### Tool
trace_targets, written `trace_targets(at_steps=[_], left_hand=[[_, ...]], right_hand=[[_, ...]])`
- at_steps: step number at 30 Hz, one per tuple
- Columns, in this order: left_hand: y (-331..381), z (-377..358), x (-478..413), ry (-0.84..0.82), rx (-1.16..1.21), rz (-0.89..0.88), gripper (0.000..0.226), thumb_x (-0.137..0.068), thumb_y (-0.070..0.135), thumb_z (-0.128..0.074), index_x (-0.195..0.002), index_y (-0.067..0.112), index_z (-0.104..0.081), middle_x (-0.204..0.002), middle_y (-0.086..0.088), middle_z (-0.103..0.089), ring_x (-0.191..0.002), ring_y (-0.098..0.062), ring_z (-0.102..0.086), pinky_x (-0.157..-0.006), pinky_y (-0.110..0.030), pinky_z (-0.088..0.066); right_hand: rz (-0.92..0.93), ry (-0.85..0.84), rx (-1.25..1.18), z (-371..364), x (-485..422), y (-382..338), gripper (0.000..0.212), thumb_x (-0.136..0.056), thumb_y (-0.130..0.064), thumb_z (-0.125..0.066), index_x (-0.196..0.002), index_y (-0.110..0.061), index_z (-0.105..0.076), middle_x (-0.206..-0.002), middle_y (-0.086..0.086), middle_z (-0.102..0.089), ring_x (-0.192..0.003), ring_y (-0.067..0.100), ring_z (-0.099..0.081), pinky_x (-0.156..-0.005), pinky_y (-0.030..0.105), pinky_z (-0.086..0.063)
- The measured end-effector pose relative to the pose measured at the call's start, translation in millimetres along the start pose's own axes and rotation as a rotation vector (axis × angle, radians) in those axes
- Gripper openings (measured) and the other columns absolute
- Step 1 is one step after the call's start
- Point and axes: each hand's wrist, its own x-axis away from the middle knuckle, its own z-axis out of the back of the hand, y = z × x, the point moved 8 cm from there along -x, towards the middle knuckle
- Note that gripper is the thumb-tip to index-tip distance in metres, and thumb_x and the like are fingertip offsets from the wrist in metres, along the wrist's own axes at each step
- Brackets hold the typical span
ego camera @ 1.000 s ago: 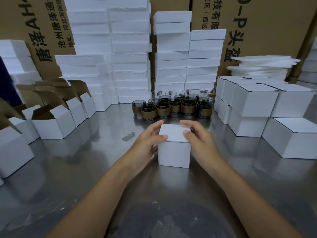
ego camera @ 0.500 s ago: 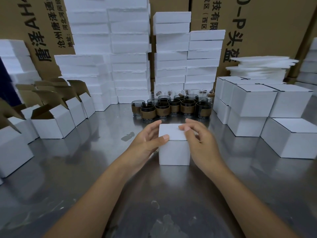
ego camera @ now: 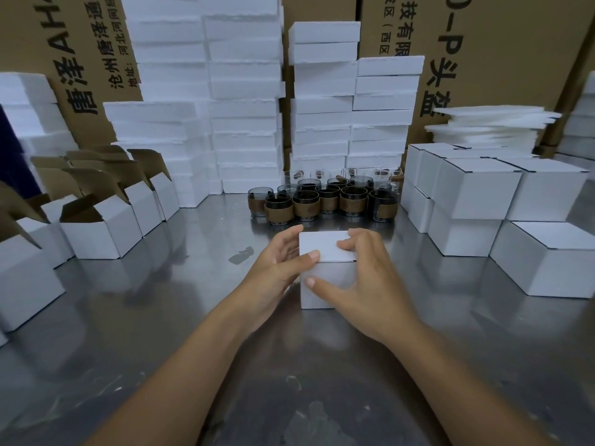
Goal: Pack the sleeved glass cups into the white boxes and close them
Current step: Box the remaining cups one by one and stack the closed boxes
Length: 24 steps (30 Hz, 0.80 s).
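**Both hands on a shut box at mid-table, with many cups still to pack.**

Left of the small white cardboard box (ego camera: 328, 284) stand open white cartons with brown flaps raised (ego camera: 96, 233), their insides mostly hidden. The left hand (ego camera: 277, 268) clasps the box's left side, thumb on the lid edge. The box rests on the steel table (ego camera: 161, 317), lid flat. The right hand (ego camera: 363, 284) grips it too, fingers curled on the lid and thumb across the front. Behind the box waits a cluster of brown-sleeved glass cups (ego camera: 322, 201), and right of it are stacked closed white boxes (ego camera: 476, 191). This box looks nearly finished. Bare steel in front of it and on both sides leaves room to slide it.
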Motion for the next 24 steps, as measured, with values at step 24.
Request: trace_targets(at_steps=[24], left_hand=[[0,20,12,0.131,0.07,0.051,0.046,-0.062,0.029,-0.079,-0.106,0.023,-0.065,-0.107,0.0,-0.067,-0.104,-0.013,-0.064,-0.089,-0.036,-0.048]], right_hand=[[-0.345,0.187,0.701,103,4,75,0.068,-0.067,-0.049,-0.067,-0.114,-0.005,-0.047,-0.116,0.013,-0.053,-0.111,0.032,-0.043,-0.089,0.04,-0.035]])
